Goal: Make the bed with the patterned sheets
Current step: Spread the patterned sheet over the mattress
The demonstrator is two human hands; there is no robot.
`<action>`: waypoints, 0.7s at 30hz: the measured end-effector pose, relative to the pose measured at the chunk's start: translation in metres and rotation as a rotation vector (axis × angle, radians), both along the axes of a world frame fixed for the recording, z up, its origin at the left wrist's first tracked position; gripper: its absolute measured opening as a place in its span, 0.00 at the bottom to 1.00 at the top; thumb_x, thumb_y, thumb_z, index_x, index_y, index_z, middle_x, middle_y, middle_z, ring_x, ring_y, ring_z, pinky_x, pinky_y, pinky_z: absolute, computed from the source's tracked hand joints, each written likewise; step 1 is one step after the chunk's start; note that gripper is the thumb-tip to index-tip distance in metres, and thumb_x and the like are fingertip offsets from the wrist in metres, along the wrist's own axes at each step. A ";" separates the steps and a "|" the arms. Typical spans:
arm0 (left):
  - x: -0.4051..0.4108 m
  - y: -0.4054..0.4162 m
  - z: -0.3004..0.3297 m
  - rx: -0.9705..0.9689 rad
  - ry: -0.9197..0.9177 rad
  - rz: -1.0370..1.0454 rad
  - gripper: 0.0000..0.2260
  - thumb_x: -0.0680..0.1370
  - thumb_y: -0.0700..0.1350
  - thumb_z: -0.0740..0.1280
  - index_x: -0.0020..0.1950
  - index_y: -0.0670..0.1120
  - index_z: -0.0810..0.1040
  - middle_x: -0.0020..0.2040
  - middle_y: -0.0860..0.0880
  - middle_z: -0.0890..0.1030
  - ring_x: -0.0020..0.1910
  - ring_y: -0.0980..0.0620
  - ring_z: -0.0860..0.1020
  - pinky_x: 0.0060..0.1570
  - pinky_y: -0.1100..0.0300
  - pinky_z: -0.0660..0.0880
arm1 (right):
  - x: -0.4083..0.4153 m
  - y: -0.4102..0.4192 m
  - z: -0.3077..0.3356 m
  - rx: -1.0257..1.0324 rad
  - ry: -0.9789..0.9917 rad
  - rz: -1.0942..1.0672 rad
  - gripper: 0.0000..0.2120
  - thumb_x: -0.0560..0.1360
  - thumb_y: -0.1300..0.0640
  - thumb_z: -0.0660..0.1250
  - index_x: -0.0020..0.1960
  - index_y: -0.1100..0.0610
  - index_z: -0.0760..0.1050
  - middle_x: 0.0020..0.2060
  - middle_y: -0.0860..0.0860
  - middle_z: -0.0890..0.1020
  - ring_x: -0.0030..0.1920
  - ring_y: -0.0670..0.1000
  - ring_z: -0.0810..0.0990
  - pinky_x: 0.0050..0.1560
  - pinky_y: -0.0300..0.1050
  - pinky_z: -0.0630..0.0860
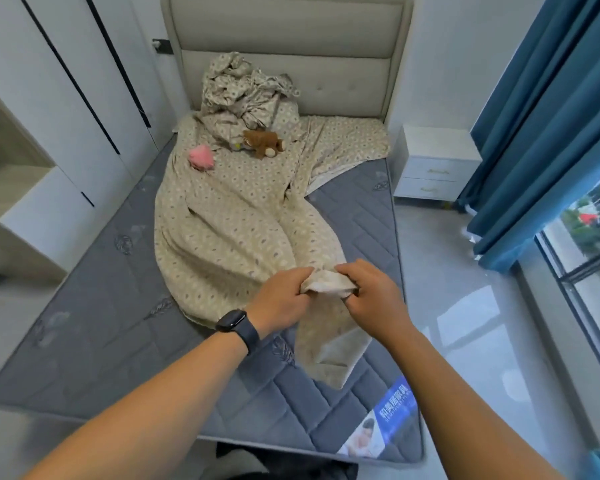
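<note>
Both hands are out over the foot of the bed, and both are on the same bunched edge of the patterned sheet [229, 230]. The left hand [280, 299], with a dark smartwatch [238, 327] on its wrist, has its fingers curled tight round the fabric from the left side. The right hand [368, 296] grips the same fold from the right, fingers curled under the cloth and thumb on top, so the two hands nearly meet with a short roll of sheet between them.

From that grip the beige sheet with its small oval print runs up the middle of the bare grey quilted mattress [94, 289] in a long, crumpled band, widening toward the head of the bed. A loose corner hangs below the hands and lies on the mattress near the foot. Grey mattress shows on either side of the band, so the sheet is not spread out.

Up near the padded headboard [284, 32] sits a rumpled heap of the same patterned fabric [243, 88]. Just in front of it a brown plush toy [262, 143] lies on the sheet, and a pink plush [201, 156] rests to its left.

Beside the bed on the right stands a white nightstand [433, 161], with blue curtains [548, 116] by the window. White wardrobe doors [66, 98] line the left wall.
</note>
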State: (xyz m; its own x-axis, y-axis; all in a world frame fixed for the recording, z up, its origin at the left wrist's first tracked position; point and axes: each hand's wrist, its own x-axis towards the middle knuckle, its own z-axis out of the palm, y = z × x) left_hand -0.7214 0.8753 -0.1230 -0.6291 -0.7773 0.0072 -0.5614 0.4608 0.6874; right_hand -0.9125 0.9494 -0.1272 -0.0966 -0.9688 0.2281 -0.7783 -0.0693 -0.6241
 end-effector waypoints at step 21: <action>-0.054 0.030 0.000 0.320 -0.268 -0.086 0.11 0.82 0.52 0.62 0.64 0.56 0.76 0.58 0.55 0.80 0.55 0.52 0.77 0.49 0.58 0.71 | -0.149 0.026 -0.007 -0.011 -0.201 -0.520 0.13 0.77 0.66 0.58 0.57 0.57 0.77 0.43 0.51 0.79 0.43 0.55 0.76 0.42 0.47 0.69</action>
